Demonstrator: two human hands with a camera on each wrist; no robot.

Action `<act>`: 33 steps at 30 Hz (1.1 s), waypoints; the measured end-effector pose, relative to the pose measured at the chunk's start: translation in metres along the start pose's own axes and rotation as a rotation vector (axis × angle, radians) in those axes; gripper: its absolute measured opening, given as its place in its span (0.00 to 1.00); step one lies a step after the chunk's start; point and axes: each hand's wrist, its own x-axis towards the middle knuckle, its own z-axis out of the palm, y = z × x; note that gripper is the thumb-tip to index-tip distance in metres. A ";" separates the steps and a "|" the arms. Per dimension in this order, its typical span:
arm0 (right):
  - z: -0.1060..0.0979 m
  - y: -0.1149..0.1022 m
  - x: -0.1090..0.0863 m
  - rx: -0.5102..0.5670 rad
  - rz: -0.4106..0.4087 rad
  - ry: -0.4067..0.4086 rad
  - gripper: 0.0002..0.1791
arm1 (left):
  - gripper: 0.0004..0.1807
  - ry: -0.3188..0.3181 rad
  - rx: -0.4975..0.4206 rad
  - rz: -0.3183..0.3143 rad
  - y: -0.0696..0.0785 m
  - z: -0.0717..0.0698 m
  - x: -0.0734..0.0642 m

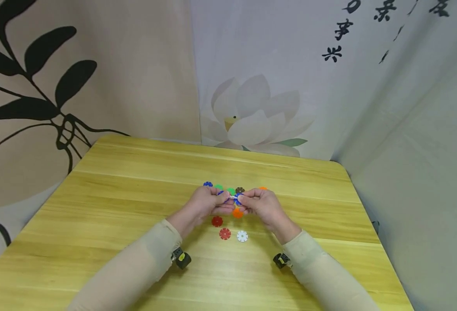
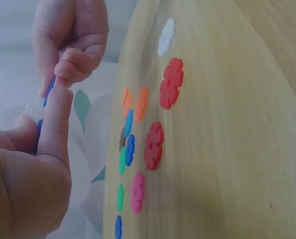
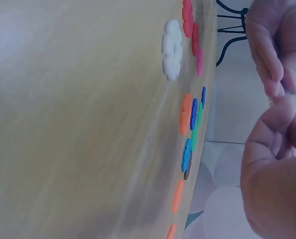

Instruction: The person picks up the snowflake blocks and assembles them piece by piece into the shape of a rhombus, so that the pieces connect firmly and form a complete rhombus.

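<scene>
Both hands meet over the table with small notched plastic discs between them. My left hand pinches a blue notched disc between thumb and fingers. Thumb and fingertips of my right hand pinch another blue notched disc. Between the two blue ones sits a white notched disc, seen edge-on in the head view and overlapping both. Fingers hide much of all three pieces. Below the hands, an orange disc lies on the table.
Loose notched discs lie flat on the wooden table: two red, one in front of the other, a white one, a pink one, and several blue, green, brown and orange ones farther back. A printed curtain hangs behind.
</scene>
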 end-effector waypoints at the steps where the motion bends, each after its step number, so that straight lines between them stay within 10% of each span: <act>1: 0.000 0.000 0.000 0.006 0.003 -0.003 0.10 | 0.14 -0.003 0.009 0.001 0.000 0.000 0.000; 27: -0.002 -0.002 0.002 0.022 0.070 -0.054 0.16 | 0.27 -0.099 0.007 -0.005 -0.005 0.005 0.003; 33: -0.021 -0.007 0.007 -0.310 -0.064 0.035 0.18 | 0.25 -0.061 -0.024 -0.001 0.001 0.005 0.001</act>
